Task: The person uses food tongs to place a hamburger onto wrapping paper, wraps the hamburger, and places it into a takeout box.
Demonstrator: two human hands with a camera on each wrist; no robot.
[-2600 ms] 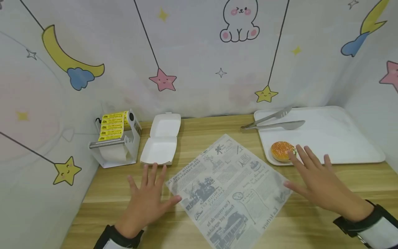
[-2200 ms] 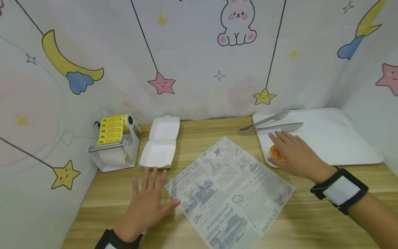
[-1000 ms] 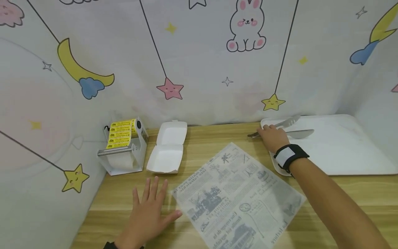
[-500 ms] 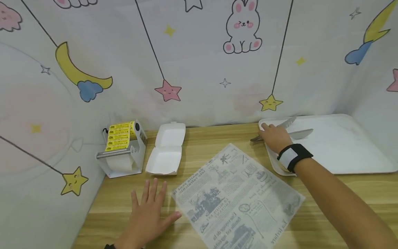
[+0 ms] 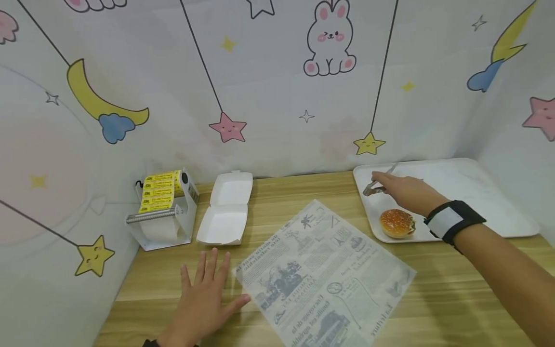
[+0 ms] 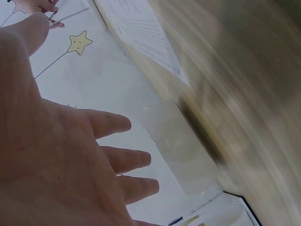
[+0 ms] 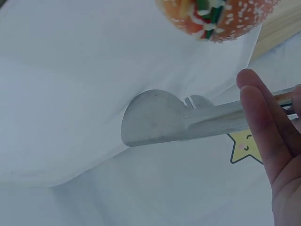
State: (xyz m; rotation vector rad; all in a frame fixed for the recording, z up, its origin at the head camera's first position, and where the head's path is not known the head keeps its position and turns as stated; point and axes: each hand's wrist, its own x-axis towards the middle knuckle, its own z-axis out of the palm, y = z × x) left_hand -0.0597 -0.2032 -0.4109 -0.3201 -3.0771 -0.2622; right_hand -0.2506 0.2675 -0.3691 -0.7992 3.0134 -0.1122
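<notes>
My right hand [image 5: 409,193] grips metal tongs [image 5: 374,188] over the left part of the white tray [image 5: 477,193]. In the right wrist view the tongs' flat blade [image 7: 155,117] extends away from my fingers [image 7: 263,122]. A sesame-bun burger [image 5: 397,223] sits at the tray's front left corner, just below the tongs in the head view. My left hand [image 5: 201,294] is spread with straight fingers, low over the wooden table, left of a printed sheet of paper [image 5: 321,274]. It holds nothing.
An open white takeaway box [image 5: 223,224] stands behind my left hand. Left of it is a dispenser [image 5: 165,212] with a roll of yellow labels. A wall with cartoon prints [image 5: 277,86] rises behind the table [image 5: 295,188].
My right hand passed over the burger, took hold of the tongs and raised them to the right, uncovering the burger again. The left hand has stayed in nearly the same place.
</notes>
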